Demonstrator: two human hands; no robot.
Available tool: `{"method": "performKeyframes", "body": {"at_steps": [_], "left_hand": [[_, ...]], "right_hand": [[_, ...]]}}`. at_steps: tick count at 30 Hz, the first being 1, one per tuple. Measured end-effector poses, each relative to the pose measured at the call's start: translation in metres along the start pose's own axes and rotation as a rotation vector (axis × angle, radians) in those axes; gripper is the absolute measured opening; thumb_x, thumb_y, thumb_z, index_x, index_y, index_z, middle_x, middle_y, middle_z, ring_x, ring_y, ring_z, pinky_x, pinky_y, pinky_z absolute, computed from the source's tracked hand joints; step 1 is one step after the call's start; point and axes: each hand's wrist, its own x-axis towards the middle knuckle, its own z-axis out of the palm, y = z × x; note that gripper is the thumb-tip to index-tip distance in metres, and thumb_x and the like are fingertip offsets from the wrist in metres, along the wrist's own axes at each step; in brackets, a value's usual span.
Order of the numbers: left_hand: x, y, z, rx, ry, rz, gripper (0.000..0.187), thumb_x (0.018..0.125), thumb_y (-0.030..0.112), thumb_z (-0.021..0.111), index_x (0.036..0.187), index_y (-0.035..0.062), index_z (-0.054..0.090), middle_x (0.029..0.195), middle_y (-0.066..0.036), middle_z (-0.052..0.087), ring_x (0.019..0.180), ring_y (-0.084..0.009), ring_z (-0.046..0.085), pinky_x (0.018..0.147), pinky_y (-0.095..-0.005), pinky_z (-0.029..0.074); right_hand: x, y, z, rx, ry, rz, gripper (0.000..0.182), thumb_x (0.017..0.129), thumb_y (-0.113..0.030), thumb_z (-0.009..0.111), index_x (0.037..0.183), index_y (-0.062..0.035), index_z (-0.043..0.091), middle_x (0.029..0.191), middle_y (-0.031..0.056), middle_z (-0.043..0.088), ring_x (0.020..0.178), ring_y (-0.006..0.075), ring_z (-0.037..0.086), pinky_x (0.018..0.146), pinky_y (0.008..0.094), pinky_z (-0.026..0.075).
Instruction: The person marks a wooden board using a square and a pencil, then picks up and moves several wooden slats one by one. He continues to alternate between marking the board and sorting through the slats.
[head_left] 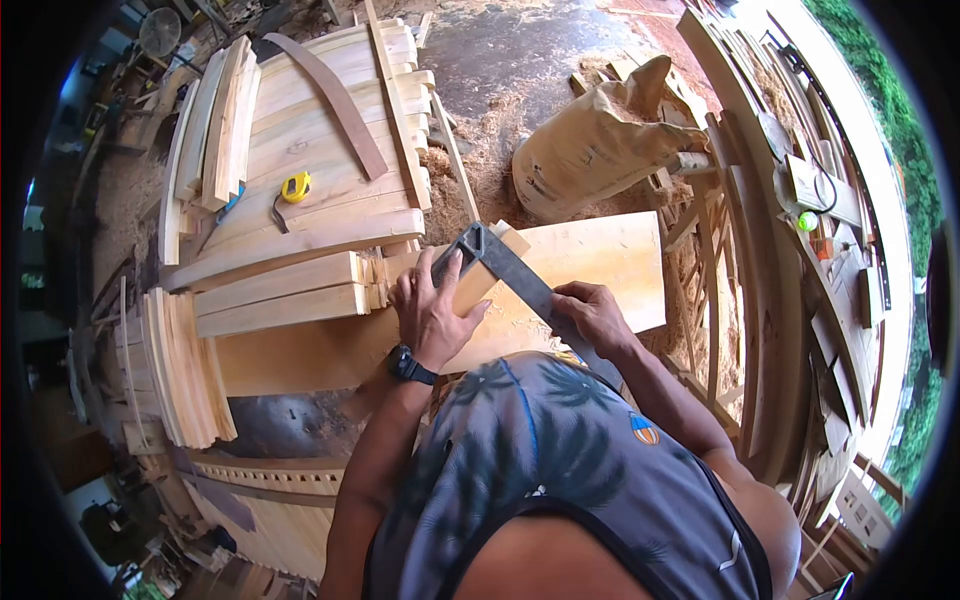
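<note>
A dark metal try square (520, 279) lies across a short wooden piece (474, 289), its corner pointing away from me. My left hand (434, 312), with a black watch on the wrist, is closed over the square's stock and the wooden piece, thumb held out to the side. Between the thumb and fingers of my right hand (594, 318) is the far part of the square's blade. Under both hands runs a wide, pale plank (600, 262) with a few shavings on it. The lower end of the blade is partly hidden by my right hand and shirt.
Stacked boards (280, 290) lie left of my hands. Beyond them a yellow tape measure (296, 187) and a curved brown strip (335, 105) rest on more boards. A full sack (590, 150) stands ahead among shavings. Long timbers (765, 300) line the right side.
</note>
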Motion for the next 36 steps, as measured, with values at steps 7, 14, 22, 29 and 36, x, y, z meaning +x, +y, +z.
{"method": "performKeyframes", "body": {"at_steps": [7,14,22,29,36], "left_hand": [[-0.06,-0.005,-0.001,-0.036,0.281,-0.104,0.093,0.076,0.035,0.087,0.152,0.0016,0.045,0.149,-0.024,0.045,0.13,-0.0417,0.046,0.108,-0.0543,0.036],[-0.087,-0.018,-0.041,-0.206,0.138,-0.244,0.053,0.082,0.027,0.084,0.12,0.0004,0.06,0.12,-0.02,0.058,0.114,-0.0411,0.057,0.098,-0.0519,0.045],[-0.173,-0.201,-0.147,0.18,0.746,-0.785,0.069,0.094,0.038,0.077,0.142,-0.0053,0.053,0.118,-0.026,0.065,0.107,-0.0394,0.066,0.086,-0.0433,0.054],[-0.267,-0.406,-0.143,0.215,0.434,-1.226,0.053,0.093,0.034,0.076,0.13,0.0001,0.059,0.121,-0.027,0.069,0.113,-0.0459,0.066,0.098,-0.0512,0.052],[-0.251,-0.537,-0.121,0.616,0.162,-1.115,0.058,0.093,0.031,0.074,0.139,0.002,0.053,0.142,-0.027,0.057,0.134,-0.047,0.052,0.104,-0.0552,0.048]], "right_hand": [[0.013,-0.022,-0.037,0.204,0.26,-0.058,0.032,0.096,-0.02,0.073,0.11,0.008,0.073,0.081,0.0109,0.073,0.061,0.0145,0.067,0.057,0.0281,0.056],[0.034,-0.046,-0.065,0.248,0.479,-0.288,0.026,0.096,-0.017,0.072,0.112,0.0046,0.073,0.08,0.0054,0.07,0.061,0.0116,0.062,0.057,0.0279,0.053],[0.043,-0.058,-0.055,0.357,0.453,-0.306,0.029,0.098,-0.022,0.069,0.116,0.0001,0.071,0.08,0.0054,0.068,0.058,0.0146,0.063,0.053,0.0285,0.052],[0.024,-0.067,-0.013,0.316,0.395,-0.278,0.028,0.099,-0.024,0.069,0.113,-0.0012,0.072,0.073,0.0026,0.066,0.055,0.0121,0.06,0.052,0.0275,0.051],[-0.007,-0.074,0.01,0.247,0.392,-0.247,0.032,0.099,-0.027,0.07,0.113,0.0013,0.071,0.073,0.0037,0.066,0.055,0.011,0.059,0.052,0.0276,0.051]]}}
